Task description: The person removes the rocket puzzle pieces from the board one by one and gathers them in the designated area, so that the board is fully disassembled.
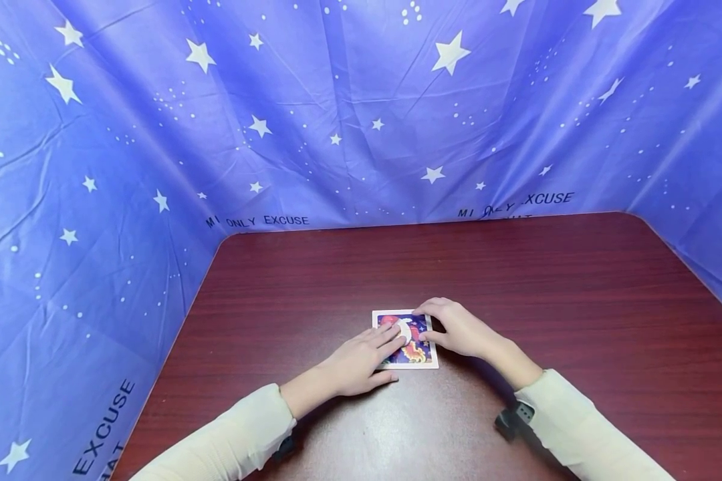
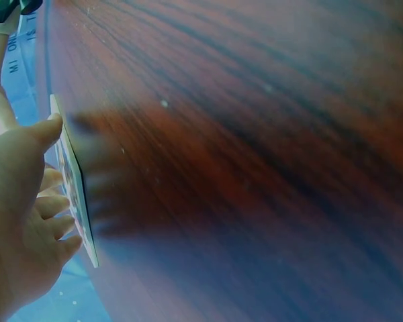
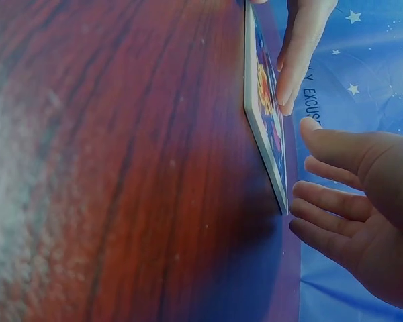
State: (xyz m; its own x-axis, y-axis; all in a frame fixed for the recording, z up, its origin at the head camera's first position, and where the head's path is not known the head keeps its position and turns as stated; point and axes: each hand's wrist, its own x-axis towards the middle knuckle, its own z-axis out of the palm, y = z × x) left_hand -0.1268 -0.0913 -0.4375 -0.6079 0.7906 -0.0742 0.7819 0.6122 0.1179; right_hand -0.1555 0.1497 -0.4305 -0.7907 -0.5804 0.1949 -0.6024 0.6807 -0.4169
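Note:
A thin square picture board [image 1: 418, 359] with a white border lies flat on the table. Its picture is dark blue with red, yellow and white shapes, partly covered by the hands. My left hand [image 1: 361, 361] rests with fairly straight fingers across the board's left side, its thumb off the near-left corner. At the right edge is my right hand [image 1: 460, 331], thumb and fingers spread at the border. Seen from the right wrist, the right hand's fingers are relaxed near the pale edge of the board [image 3: 263, 87], gripping nothing. In the left wrist view, the left thumb [image 2: 50, 131] reaches that edge.
The dark red wood-grain table [image 1: 313, 280] has rounded far corners. Around it hangs a blue curtain [image 1: 349, 100] with white stars and black lettering. Dark devices [image 1: 514, 421] are strapped at the wrists, below the pale sleeves [image 1: 589, 421].

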